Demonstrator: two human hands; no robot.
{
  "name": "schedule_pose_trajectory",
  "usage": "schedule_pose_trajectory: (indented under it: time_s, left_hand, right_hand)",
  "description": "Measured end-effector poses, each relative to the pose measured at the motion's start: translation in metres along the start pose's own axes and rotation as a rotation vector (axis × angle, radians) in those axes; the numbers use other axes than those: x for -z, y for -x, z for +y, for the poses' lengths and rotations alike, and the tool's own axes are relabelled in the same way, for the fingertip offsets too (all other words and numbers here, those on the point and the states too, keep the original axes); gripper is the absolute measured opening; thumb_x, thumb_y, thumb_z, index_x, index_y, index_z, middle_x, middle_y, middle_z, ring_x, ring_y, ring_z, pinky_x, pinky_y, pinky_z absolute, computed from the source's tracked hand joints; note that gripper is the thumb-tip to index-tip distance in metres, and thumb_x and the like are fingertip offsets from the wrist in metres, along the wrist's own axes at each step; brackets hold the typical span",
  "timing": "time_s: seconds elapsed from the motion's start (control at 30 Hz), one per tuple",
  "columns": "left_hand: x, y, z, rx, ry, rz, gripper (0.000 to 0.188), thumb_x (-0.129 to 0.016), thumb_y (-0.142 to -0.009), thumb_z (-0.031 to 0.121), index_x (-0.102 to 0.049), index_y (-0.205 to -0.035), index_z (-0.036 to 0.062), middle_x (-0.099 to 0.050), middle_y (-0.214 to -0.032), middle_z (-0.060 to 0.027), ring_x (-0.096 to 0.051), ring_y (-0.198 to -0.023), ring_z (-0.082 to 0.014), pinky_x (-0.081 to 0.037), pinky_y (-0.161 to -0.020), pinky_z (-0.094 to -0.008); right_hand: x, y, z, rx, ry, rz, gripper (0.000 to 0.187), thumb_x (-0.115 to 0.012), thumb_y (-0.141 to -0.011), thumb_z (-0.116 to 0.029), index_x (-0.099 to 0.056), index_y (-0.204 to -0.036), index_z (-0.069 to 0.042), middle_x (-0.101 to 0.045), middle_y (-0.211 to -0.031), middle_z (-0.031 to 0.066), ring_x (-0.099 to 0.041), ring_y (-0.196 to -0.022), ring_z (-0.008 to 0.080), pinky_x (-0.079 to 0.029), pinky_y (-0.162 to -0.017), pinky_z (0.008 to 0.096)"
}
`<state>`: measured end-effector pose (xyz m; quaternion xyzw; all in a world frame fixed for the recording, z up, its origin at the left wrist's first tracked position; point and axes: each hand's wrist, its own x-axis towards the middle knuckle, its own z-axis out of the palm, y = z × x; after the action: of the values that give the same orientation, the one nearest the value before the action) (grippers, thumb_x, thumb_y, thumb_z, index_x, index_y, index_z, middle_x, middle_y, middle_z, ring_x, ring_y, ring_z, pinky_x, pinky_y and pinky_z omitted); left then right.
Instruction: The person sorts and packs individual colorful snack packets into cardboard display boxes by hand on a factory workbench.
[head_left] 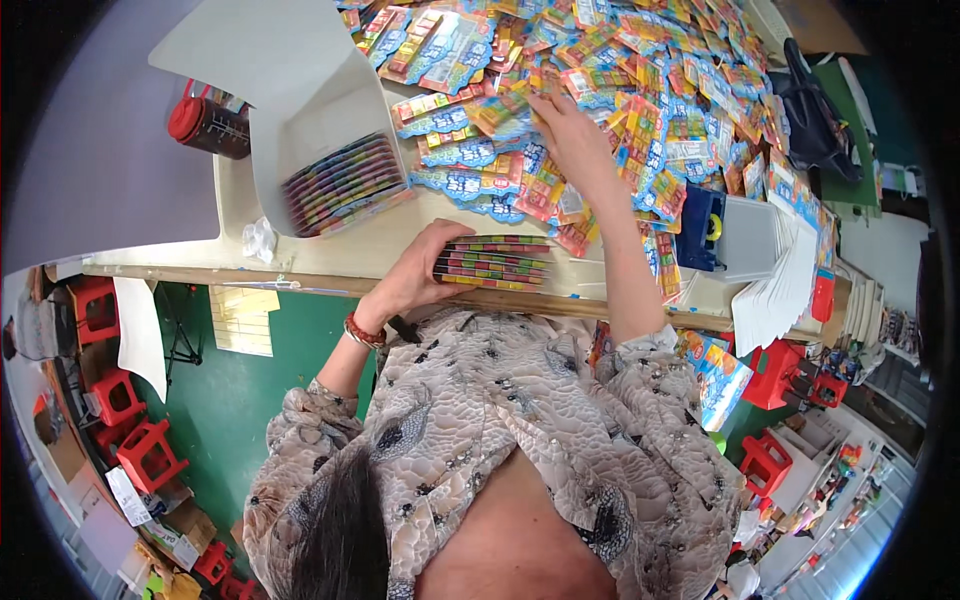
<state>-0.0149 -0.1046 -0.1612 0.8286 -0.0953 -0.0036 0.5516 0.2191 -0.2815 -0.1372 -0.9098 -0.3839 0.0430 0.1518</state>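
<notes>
At the table's near edge, my left hand (413,268) is closed around one end of a stack of flat, colourful blister packs (495,263). The stack's layered edges face me. Farther in, my right hand (572,135) reaches over a big heap of similar packs (620,60) with blue scalloped cards. Its fingers are stretched out, with the tips on or just above a yellow and orange pack (503,112) that looks slightly smeared. Left of the heap, an open white carton (275,150) lies tilted, with a row of packs (345,180) inside.
A dark jar with a red lid (205,125) stands behind the carton, and crumpled white tissue (259,241) lies beside it. At the right are a blue tape dispenser (701,228), a grey box (750,235) and fanned white cards (775,285). Red stools (150,455) stand on the green floor.
</notes>
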Motion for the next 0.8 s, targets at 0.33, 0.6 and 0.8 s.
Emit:
schedule_pose_trajectory:
  time_s: [0.33, 0.6, 0.8]
  left_hand:
    - [-0.003, -0.003, -0.002, -0.050, 0.020, 0.047, 0.065, -0.083, -0.067, 0.014, -0.049, -0.121, 0.0038, -0.055, -0.114, -0.0154, -0.054, -0.106, -0.0329, -0.045, -0.093, -0.0386]
    - [-0.002, 0.000, -0.003, -0.053, -0.016, 0.025, 0.070, -0.083, -0.066, 0.009, -0.045, -0.125, 0.0051, -0.052, -0.115, -0.0143, -0.053, -0.108, -0.0311, -0.044, -0.094, -0.0373]
    - [-0.008, -0.010, -0.008, -0.081, 0.000, 0.009, 0.069, -0.083, -0.068, 0.011, -0.046, -0.125, 0.0050, -0.052, -0.115, -0.0139, -0.054, -0.108, -0.0307, -0.045, -0.094, -0.0371]
  right_hand:
    - [-0.046, 0.018, -0.047, -0.405, -0.771, 0.649, 0.062, -0.071, -0.084, -0.021, -0.040, -0.134, 0.000, -0.046, -0.128, 0.0130, -0.052, -0.107, 0.0190, -0.049, -0.080, 0.0308]
    - [-0.009, -0.027, -0.037, -0.788, -1.114, 0.239, 0.062, -0.072, -0.083, -0.020, -0.041, -0.124, 0.015, -0.062, -0.097, 0.0176, -0.062, -0.077, 0.0183, -0.050, -0.064, 0.0282]
    - [-0.076, -0.102, 0.017, -0.949, -1.155, 0.595, 0.071, -0.081, -0.073, -0.013, -0.039, -0.124, 0.013, -0.058, -0.108, 0.0234, -0.063, -0.087, 0.0250, -0.052, -0.069, 0.0354]
